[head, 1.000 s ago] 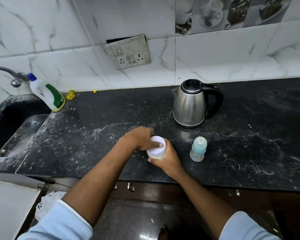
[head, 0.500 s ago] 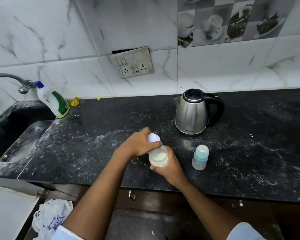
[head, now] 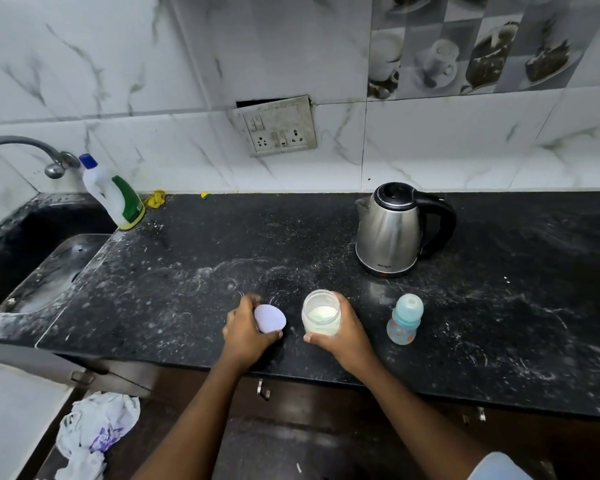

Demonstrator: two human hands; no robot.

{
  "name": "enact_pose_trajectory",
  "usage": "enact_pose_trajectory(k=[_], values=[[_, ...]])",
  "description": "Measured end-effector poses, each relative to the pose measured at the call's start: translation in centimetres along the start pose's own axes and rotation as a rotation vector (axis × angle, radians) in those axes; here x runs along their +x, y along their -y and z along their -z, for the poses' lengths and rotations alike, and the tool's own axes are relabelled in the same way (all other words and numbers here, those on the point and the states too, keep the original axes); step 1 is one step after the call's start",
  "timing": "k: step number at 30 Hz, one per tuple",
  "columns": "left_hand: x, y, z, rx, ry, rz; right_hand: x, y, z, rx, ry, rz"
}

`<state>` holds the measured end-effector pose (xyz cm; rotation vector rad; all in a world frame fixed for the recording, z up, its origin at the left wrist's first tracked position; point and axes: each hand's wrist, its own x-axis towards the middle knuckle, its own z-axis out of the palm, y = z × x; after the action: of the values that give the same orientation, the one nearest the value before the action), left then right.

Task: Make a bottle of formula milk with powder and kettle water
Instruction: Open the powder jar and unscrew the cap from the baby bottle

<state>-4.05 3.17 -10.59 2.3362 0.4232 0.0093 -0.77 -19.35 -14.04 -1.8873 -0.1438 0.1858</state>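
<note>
A clear powder jar (head: 321, 315) with pale powder inside stands uncovered on the black counter (head: 499, 323), and my right hand (head: 345, 332) is wrapped around its right side. To its left, my left hand (head: 245, 329) holds the jar's white lid (head: 270, 318), tilted, just above the counter. A small baby bottle (head: 404, 320) with a pale blue cap stands capped to the right of the jar. The steel kettle (head: 392, 230) with a black handle sits behind, lid down.
A sink (head: 21, 251) with a tap (head: 25, 150) lies at the far left, a white and green bottle (head: 113, 194) leaning by it. A wall socket (head: 278, 128) is above the counter. A crumpled plastic bag (head: 94, 431) lies on the floor below.
My left hand took the lid off the jar and carried it to the left. The jar, still held by my right hand, now shows its powder.
</note>
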Motion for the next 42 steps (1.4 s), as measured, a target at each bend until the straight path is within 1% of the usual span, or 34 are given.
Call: enact_pose_trajectory(k=[2,7,11,13,16,18,20,22,24,27,30,33,34,36,38,40,42], values=[[0.2,0.3,-0.1,0.1,0.002,0.025,-0.1,-0.1,0.1,0.003,0.017,-0.029],[0.4,1.0,0.3,0.122,0.022,0.055,-0.9,0.5,0.9,0.023,0.055,-0.074],[0.4,1.5,0.6,0.181,0.047,0.074,-2.4,2.4,2.5,0.01,0.058,-0.032],[0.5,1.7,0.8,0.198,0.059,0.085,-3.3,3.2,3.1,-0.054,-0.005,0.051],[0.4,1.3,0.9,0.206,0.082,0.087,-4.7,5.1,4.9,-0.085,-0.126,0.21],[0.1,0.7,1.0,0.185,0.077,0.095,-5.0,6.7,6.7,-0.1,-0.273,0.32],[-0.5,-0.7,1.0,0.114,0.021,0.085,-5.1,7.9,8.9,-0.172,-0.414,0.414],[-1.5,-2.9,1.0,0.018,-0.059,0.031,-4.9,8.7,10.9,-0.251,-0.51,0.465],[-3.0,-5.5,0.5,-0.053,-0.11,-0.063,-4.6,9.1,12.7,-0.309,-0.557,0.507],[-5.2,-9.0,-1.0,-0.118,-0.125,-0.202,-4.2,9.2,14.8,-0.33,-0.604,0.52],[-6.8,-11.9,-3.0,-0.153,-0.139,-0.373,-4.0,9.1,16.0,-0.342,-0.65,0.494],[-8.0,-14.1,-5.8,-0.188,-0.077,-0.498,-3.9,8.5,17.0,-0.396,-0.628,0.452],[-8.3,-14.6,-7.0,-0.204,-0.047,-0.527,-3.7,8.1,17.3,-0.431,-0.6,0.417],[-8.5,-15.5,-9.5,-0.238,0.003,-0.544,-3.2,7.4,18.1,-0.511,-0.491,0.31],[-8.3,-16.0,-11.7,-0.282,0.064,-0.464,-2.7,7.1,18.2,-0.568,-0.338,0.203],[-7.7,-16.5,-13.8,-0.325,0.136,-0.334,-2.5,7.2,18.3,-0.643,-0.2,0.11],[-6.9,-16.5,-15.2,-0.371,0.145,-0.246,-2.3,7.6,17.9,-0.731,-0.096,0.059]])
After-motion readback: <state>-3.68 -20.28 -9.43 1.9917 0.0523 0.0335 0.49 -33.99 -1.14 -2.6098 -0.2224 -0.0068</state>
